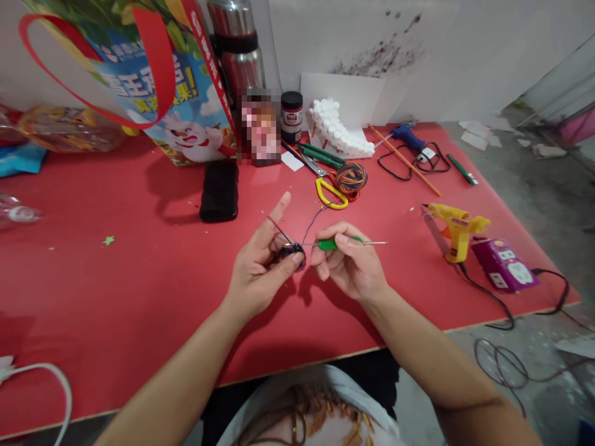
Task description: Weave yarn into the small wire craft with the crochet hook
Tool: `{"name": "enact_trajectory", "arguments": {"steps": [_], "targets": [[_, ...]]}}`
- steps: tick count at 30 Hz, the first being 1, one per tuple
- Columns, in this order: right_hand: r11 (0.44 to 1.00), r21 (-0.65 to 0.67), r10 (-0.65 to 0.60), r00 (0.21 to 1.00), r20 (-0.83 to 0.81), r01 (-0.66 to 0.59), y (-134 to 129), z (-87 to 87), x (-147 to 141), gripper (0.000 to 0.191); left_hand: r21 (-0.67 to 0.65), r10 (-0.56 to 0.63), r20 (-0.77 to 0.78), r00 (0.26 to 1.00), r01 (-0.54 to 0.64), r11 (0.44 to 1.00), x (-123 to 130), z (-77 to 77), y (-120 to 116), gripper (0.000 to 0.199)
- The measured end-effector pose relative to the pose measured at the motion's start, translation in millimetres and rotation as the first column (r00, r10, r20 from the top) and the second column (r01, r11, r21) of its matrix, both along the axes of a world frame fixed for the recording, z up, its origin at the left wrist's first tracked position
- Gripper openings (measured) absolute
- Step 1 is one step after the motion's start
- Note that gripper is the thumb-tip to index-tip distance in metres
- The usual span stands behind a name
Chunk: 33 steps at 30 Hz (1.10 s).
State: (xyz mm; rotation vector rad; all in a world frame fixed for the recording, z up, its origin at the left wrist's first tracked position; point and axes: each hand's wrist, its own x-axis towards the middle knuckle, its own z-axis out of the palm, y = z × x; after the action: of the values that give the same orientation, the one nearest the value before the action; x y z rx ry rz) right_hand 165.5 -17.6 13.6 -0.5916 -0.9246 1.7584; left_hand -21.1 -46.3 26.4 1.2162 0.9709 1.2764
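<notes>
Above the desk (139, 310), toward its near edge, the left grip (255, 266) is pinching a dark yarn piece (291, 249). Close by, the right grip (354, 263) is pinching a green-handled hook (328, 244), its shaft pointing left toward the piece.

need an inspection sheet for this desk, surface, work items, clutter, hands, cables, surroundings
Surface: red tabletop, with a small green star at left.
Work items: dark yarn piece, green-handled hook, multicoloured yarn ball beside yellow-handled scissors.
Clutter: carrier bag, black case, steel flask, yellow glue gun, purple box.
Left hand: pinches the yarn piece, index finger raised.
Right hand: holds the hook by its handle, tip at the yarn piece.
Cables: glue gun's black cord reaches the front edge; white cable at lower left.
Surroundings: pale wall with dark splatter; paper scraps on the floor.
</notes>
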Motion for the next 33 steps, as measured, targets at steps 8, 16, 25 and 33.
{"name": "enact_trajectory", "arguments": {"steps": [8, 16, 25, 33], "targets": [[0.997, 0.072, 0.044, 0.998, -0.034, -0.041, 1, 3.8, 6, 0.014, 0.043, -0.046, 0.121, 0.992, 0.041, 0.998, 2, -6.2, 5, 0.087], [0.997, 0.075, 0.008, 0.999, -0.032, -0.006, 3, 3.9, 8, 0.013, 0.023, -0.021, 0.077, 0.997, 0.019, 1.000, 2, -6.0, 3, 0.083], [0.993, 0.116, -0.011, 1.000, -0.007, 0.012, 5, 4.5, 10, 0.016, 0.064, 0.008, 0.054, 0.998, -0.012, 0.998, 1, -4.3, 4, 0.081], [0.985, 0.158, -0.082, 0.996, 0.046, 0.074, 3, 1.3, 11, 0.014, 0.155, 0.126, -0.103, 0.987, -0.109, 0.982, 1, -7.6, 0, 0.078]]}}
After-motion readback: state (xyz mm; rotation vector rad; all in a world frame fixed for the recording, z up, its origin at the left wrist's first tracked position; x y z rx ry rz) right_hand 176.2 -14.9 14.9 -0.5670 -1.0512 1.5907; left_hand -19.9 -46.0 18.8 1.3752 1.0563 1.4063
